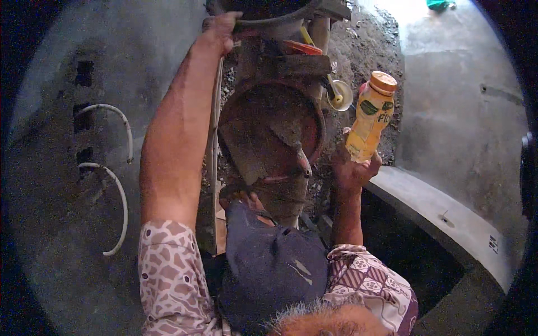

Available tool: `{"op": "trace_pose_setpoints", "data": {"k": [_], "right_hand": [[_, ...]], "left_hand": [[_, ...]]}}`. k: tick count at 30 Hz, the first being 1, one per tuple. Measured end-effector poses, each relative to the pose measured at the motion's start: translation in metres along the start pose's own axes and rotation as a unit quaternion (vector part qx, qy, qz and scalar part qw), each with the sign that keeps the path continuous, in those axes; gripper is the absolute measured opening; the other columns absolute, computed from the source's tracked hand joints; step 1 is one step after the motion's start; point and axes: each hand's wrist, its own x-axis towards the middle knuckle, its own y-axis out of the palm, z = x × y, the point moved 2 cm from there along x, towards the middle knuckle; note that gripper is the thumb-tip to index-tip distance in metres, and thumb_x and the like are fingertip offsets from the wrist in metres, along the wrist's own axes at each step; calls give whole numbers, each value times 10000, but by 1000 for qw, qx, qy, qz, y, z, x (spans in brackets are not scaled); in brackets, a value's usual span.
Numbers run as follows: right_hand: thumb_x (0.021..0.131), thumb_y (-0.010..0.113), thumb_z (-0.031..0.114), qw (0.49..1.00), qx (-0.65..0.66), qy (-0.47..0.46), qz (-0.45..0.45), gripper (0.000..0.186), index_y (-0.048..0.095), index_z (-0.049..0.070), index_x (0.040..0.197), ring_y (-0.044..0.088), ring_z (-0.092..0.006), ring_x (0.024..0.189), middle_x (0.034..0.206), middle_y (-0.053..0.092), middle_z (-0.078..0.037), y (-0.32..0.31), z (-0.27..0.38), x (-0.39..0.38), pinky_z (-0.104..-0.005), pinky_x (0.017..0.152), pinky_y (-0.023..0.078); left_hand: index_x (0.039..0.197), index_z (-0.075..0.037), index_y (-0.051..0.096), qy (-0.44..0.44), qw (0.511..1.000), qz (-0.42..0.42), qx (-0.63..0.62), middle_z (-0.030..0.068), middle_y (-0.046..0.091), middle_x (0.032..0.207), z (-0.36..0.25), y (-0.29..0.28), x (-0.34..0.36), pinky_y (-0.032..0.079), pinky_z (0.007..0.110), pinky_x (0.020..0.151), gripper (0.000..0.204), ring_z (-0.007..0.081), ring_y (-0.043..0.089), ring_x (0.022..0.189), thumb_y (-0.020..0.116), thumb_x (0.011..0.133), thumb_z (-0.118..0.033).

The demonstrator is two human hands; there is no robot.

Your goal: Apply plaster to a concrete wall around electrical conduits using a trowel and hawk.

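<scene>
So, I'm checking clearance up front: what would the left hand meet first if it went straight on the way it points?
The dark basin: the left hand is at its rim, apparently touching, though depth and blur make exact contact hard to tell.

Passable above round basin [321, 116]; trowel [303, 161] inside obstructs, wooden board [297, 65] bars way to upper tub [274, 24], bottle [368, 119] crowds right.

Tool [303, 161] in basin [311, 126] — bottle [371, 120] right of it, board [297, 65] then tub [274, 24] beyond.
</scene>
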Motion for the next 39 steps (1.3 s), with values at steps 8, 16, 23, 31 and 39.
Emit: {"op": "trace_pose_setpoints", "data": {"k": [8,16,23,31,39], "right_hand": [[816,512,407,974,207,88,-6,664,387,-14,1314,600,-272,812,1117,529,-216,-21,-5,0,-369,681,538],[810,509,419,981,163,92,59,664,399,-42,1275,571,-236,695,1048,542,-197,-1,-7,7,-332,594,502],[810,458,401,978,190,83,-7,643,428,-71,1246,600,-251,794,1044,565,-190,5,4,1,-326,705,520],[791,513,327,987,118,112,10,615,445,-56,1268,580,-318,1034,1206,532,-236,0,-28,-5,-404,910,474],[638,688,292,925,47,265,268,755,442,1,1289,561,-267,1068,1188,552,-162,60,-25,-19,-354,933,445]], "left_hand": [[1131,-123,604,450,564,-46,691,99,656,1036,16,-15,2,452,363,879,351,235,623,956,647,782,-138],[1093,-70,549,614,248,-149,734,48,541,972,29,26,75,438,380,775,336,226,514,999,667,791,-157],[965,-109,611,423,461,122,771,1,540,915,-5,90,-14,434,338,702,134,175,544,831,618,838,-151],[1160,2,565,190,943,236,134,103,603,928,-22,26,-123,534,292,711,321,160,620,813,562,929,-220],[1184,-32,575,179,889,238,347,90,674,905,15,-8,-266,495,249,654,525,93,617,738,756,789,-328]]}}
